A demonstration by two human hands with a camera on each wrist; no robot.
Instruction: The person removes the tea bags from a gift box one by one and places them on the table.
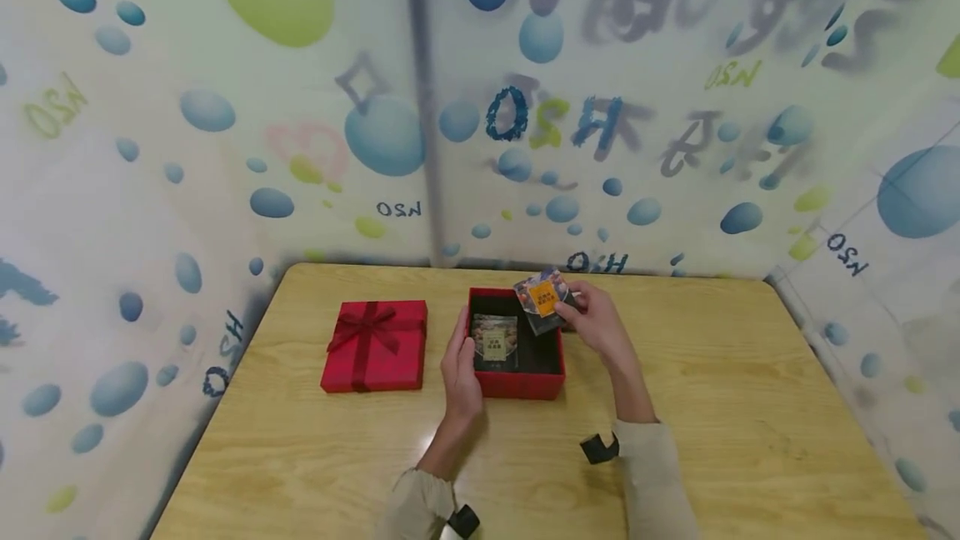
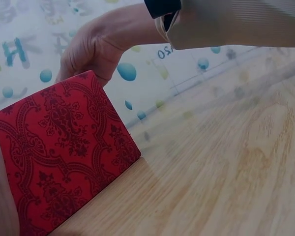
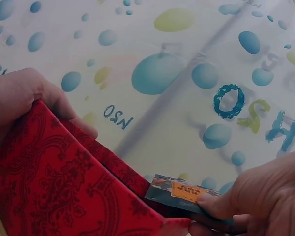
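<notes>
**While the box (image 1: 521,386) stood open, the work looked only part done**

The worktop (image 1: 712,357) carried everything, with the red box near the middle of its far edge. The box's lid (image 1: 375,346) was already off, lying between the box and the worktop's left edge, toward the far left corner; its bow (image 1: 369,322) was tied.

The left hand (image 1: 461,361) lay along the box's left side, fingers fairly straight, thumb by the rim, seemingly to steady it. The right hand (image 1: 596,322) pinched the orange-label packet (image 1: 542,298), thumb on top, holding it tilted over the box's far right corner; whether it touched the rim could not be told.

The yellow-label packet (image 1: 495,344) lay face up inside the box, against the left wall, so that one looked settled, by my judgement. What seemed left was a resting place for the orange-label packet, in the box or out of it; the pictures did not show which way it was bound. If the box was meant to be closed, fitting the lid remained too.
</notes>
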